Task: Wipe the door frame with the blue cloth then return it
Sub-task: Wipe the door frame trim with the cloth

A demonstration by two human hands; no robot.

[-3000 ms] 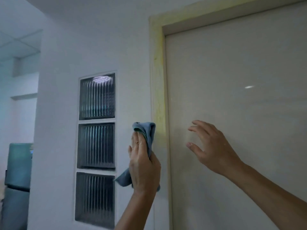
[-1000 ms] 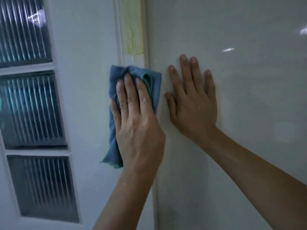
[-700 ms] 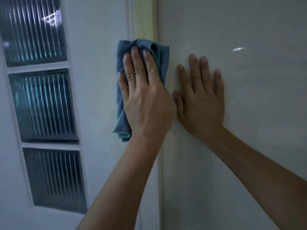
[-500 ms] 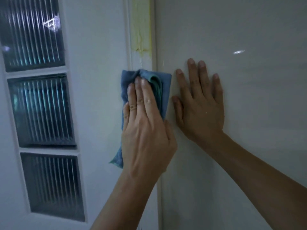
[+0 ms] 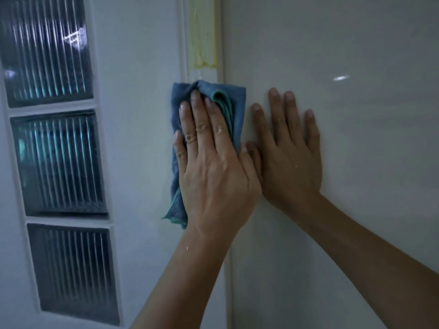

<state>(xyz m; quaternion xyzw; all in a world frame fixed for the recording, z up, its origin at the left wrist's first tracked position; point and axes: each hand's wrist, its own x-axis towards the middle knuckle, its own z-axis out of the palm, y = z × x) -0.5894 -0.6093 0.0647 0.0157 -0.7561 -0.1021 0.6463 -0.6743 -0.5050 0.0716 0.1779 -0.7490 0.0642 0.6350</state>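
Observation:
The blue cloth [image 5: 234, 110], folded with a teal edge, lies flat against the vertical door frame [image 5: 203, 32]. My left hand [image 5: 211, 167] presses on it with fingers spread upward, covering most of it. A yellowish film coats the frame above the cloth and ends just over it; the strip directly above the cloth is white. My right hand [image 5: 287, 157] rests flat and open on the pale door panel [image 5: 344, 55], right beside the left hand, thumb touching it.
To the left of the frame a white wall [image 5: 137, 91] holds a vertical column of three ribbed glass blocks [image 5: 59, 162]. The glossy door panel fills the right half of the view.
Over the last second my left hand has rubbed the cloth up, then down, and now slightly up again on the frame. My right hand has stayed flat on the door.

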